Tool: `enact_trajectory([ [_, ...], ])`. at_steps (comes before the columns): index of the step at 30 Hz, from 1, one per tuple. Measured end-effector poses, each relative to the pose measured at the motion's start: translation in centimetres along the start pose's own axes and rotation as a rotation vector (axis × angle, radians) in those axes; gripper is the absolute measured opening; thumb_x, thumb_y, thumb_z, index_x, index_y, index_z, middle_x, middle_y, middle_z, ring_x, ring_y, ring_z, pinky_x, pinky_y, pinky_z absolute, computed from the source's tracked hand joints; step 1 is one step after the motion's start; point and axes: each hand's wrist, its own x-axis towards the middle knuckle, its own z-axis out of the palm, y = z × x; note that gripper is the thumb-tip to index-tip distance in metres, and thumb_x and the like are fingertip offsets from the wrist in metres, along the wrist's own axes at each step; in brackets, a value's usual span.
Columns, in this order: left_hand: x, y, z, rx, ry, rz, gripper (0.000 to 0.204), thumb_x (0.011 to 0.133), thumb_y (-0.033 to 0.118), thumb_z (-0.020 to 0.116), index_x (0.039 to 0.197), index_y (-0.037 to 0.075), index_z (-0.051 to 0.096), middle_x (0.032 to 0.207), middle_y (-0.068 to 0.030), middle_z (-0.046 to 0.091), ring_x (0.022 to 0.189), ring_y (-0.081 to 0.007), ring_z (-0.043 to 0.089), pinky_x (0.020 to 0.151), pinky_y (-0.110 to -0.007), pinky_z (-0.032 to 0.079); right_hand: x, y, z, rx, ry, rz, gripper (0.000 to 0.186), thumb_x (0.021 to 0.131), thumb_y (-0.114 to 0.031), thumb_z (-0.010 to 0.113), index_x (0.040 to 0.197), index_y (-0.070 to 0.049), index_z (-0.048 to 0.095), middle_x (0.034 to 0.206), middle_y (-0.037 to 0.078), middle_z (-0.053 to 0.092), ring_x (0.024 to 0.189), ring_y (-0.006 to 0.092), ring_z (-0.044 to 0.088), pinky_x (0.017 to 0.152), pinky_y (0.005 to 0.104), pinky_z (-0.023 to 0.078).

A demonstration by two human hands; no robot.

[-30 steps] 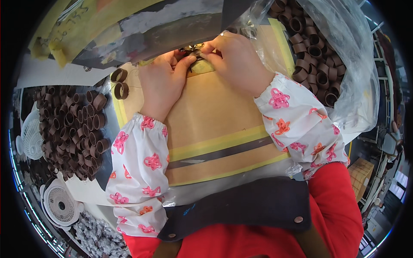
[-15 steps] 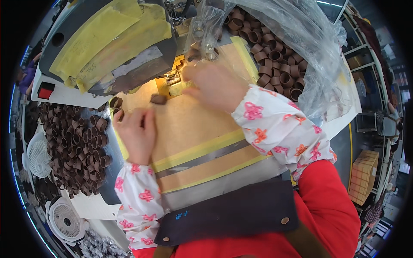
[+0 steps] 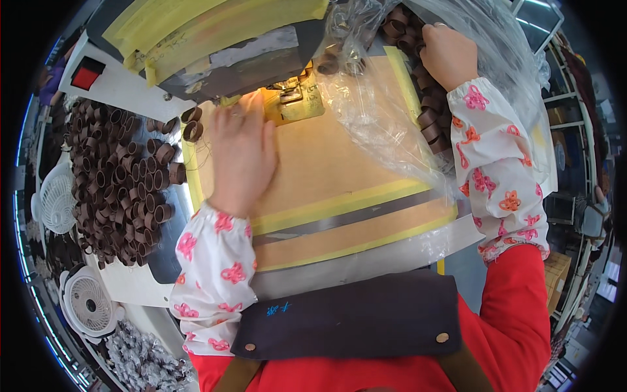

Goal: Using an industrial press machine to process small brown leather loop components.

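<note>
My left hand [image 3: 243, 147] lies palm down on the tan work board [image 3: 339, 150], beside the lit metal plate [image 3: 304, 104] of a sewing machine. Its fingers stretch out flat under the edge of the machine head, thumb apart, and I see nothing held in it. To the right, my right hand [image 3: 449, 57] reaches into the heap of short brown tube-like rings [image 3: 432, 121] by the clear plastic sheet [image 3: 503, 59]. Its fingers curl down among the rings; the fingertips are hidden, and I cannot tell what they grip.
The machine head [image 3: 241, 59], covered with yellow tape, overhangs the board. A large pile of brown rings [image 3: 124, 176] covers the left side, with a few rings [image 3: 192, 124] near the board's edge. White fans [image 3: 88, 304] stand at the far left.
My right hand has moved from beside the needle area to the ring heap on the right. My left hand has moved forward and right, flattening by the plate; the ring beside it is no longer visible.
</note>
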Motion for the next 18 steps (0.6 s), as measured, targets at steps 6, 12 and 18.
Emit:
enact_trajectory([
  [6, 0.8, 0.0, 3.3, -0.115, -0.057, -0.155, 0.024, 0.083, 0.011, 0.051, 0.104, 0.0, 0.055, 0.091, -0.0167, 0.056, 0.088, -0.0331, 0.052, 0.075, -0.038, 0.042, -1.7, -8.2, -3.4, 0.871, 0.047, -0.146, 0.011, 0.073, -0.007, 0.056, 0.08, -0.001, 0.05, 0.067, 0.014, 0.058, 0.056, 0.0271, 0.059, 0.05, 0.0324, 0.045],
  [12, 1.1, -1.0, 2.3, -0.614, -0.161, -0.404, 0.023, 0.082, 0.016, 0.059, 0.098, 0.0, 0.058, 0.073, -0.0083, 0.059, 0.063, -0.0166, 0.057, 0.057, -0.027, 0.044, -3.8, -14.5, -0.1, 1.098, 0.039, -0.225, 0.018, 0.073, -0.007, 0.056, 0.087, -0.006, 0.045, 0.069, 0.013, 0.057, 0.061, 0.033, 0.057, 0.053, 0.0403, 0.045],
  [18, 0.9, -0.9, 2.9, -0.842, -0.135, -0.277, 0.028, 0.073, 0.02, 0.069, 0.092, 0.001, 0.063, 0.063, -0.0074, 0.057, 0.055, -0.0166, 0.052, 0.057, -0.028, 0.042, -4.0, -15.4, 0.3, 1.108, -0.015, -0.25, 0.019, 0.073, -0.008, 0.06, 0.087, -0.006, 0.048, 0.073, 0.012, 0.056, 0.065, 0.0321, 0.058, 0.054, 0.0394, 0.046],
])
